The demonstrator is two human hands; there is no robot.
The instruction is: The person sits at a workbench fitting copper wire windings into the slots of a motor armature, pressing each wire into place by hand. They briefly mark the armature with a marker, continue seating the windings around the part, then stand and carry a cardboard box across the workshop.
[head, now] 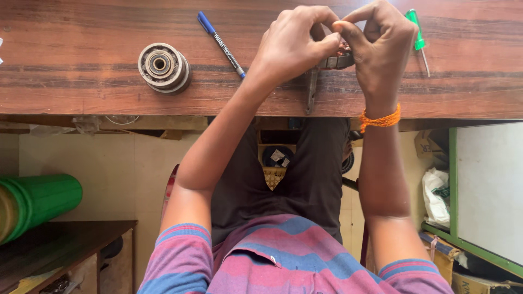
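Observation:
Both my hands meet over a small metal part (339, 60) on the wooden bench (81, 81). My left hand (291, 43) pinches the part from the left with thumb and forefinger. My right hand (381, 46), with an orange thread band at the wrist, grips it from the right. The part is mostly hidden by my fingers; a grey metal piece (311, 90) extends from it toward the bench's near edge.
A round metal bearing-like wheel (163, 66) lies at the left of the bench. A blue-capped pen (220, 43) lies beside my left hand. A green-handled screwdriver (418, 38) lies right of my right hand. A green cylinder (38, 202) sits below at left.

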